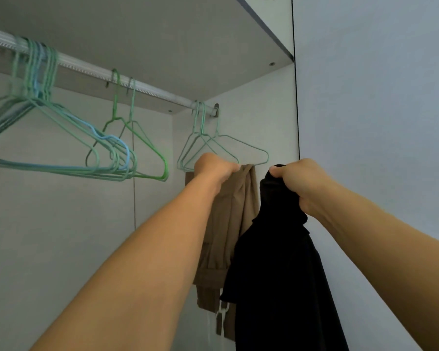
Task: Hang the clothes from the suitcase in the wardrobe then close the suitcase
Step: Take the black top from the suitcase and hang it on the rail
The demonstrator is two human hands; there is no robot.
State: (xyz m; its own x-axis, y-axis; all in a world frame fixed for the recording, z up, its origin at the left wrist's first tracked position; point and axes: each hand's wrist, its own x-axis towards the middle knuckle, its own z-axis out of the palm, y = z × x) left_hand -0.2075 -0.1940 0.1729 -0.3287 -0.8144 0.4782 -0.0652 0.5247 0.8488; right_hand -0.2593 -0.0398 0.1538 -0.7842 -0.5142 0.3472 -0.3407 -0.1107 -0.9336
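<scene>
From the head camera, thin wire hangers point(61, 138), green and pale blue, dangle from a ribbed metal rail point(91, 69) inside the grey wardrobe point(162, 34). The left hand point(214, 165) is fisted on soft brown trousers point(228, 224) draped over a hanger by the rail's end. The right hand point(298, 183) clutches a limp black garment point(284, 274) just beside them, before a pale wall point(378, 97).

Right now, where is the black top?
In the head view, the black top hangs low right of centre from the right hand, just right of the brown trousers.
</scene>
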